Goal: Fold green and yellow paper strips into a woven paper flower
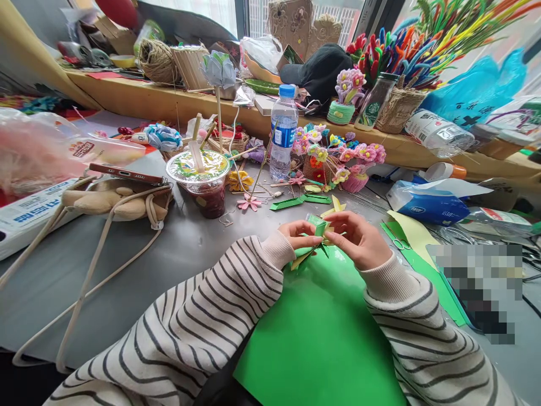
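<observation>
Between my two hands is a small folded paper piece (321, 227) made of green and pale yellow strips. My left hand (298, 234) pinches it from the left side. The fingers of my right hand (355, 237) are closed on its right side. Pointed green and yellow ends stick out below my fingers, and part of the piece is hidden by them. Under my hands lies a large sheet of green paper (321, 332). Just beyond them, folded green paper strips (301, 201) rest on the grey table (203, 265).
A lidded drink cup (207, 197) and a water bottle (284, 135) stand ahead. At left is a beige bag (114, 206) with a phone (127, 173) on top. Small scissors (399, 242), a blue tissue pack (426, 203) and a pixelated area are at right. Craft flowers (338, 152) crowd the back.
</observation>
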A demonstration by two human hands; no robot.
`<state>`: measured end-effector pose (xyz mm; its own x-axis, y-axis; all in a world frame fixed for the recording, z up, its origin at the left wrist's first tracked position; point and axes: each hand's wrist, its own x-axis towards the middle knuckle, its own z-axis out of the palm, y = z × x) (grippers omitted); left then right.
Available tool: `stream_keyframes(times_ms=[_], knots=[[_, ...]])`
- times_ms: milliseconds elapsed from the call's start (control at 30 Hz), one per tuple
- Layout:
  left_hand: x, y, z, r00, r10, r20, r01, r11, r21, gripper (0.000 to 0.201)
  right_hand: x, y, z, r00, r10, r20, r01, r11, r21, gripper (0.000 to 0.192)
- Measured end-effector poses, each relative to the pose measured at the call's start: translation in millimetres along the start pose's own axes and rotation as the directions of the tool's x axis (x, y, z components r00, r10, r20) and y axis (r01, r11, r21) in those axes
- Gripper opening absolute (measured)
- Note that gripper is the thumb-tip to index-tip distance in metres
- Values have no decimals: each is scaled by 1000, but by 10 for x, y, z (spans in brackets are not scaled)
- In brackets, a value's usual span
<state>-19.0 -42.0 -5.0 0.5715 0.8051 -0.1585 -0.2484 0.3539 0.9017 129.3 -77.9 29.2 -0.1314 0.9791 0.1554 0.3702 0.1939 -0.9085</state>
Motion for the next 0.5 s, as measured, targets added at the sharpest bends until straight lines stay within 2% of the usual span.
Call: stream_keyframes(times_ms=[200,367,500], knots=[[-31,17,44,997,45,-55,-40,995,88,36,-18,-28,2,1000,5,-2,-5,998,-57,25],[-18,-6,34,997,57,-46,-51,991,124,40,-27,-37,9,1000,16,-8,-16,998,-58,25],[-14,-7,24,997,54,-54,-46,989,141,42,-37,-50,33,999,-14,-44,8,990,-142,22]])
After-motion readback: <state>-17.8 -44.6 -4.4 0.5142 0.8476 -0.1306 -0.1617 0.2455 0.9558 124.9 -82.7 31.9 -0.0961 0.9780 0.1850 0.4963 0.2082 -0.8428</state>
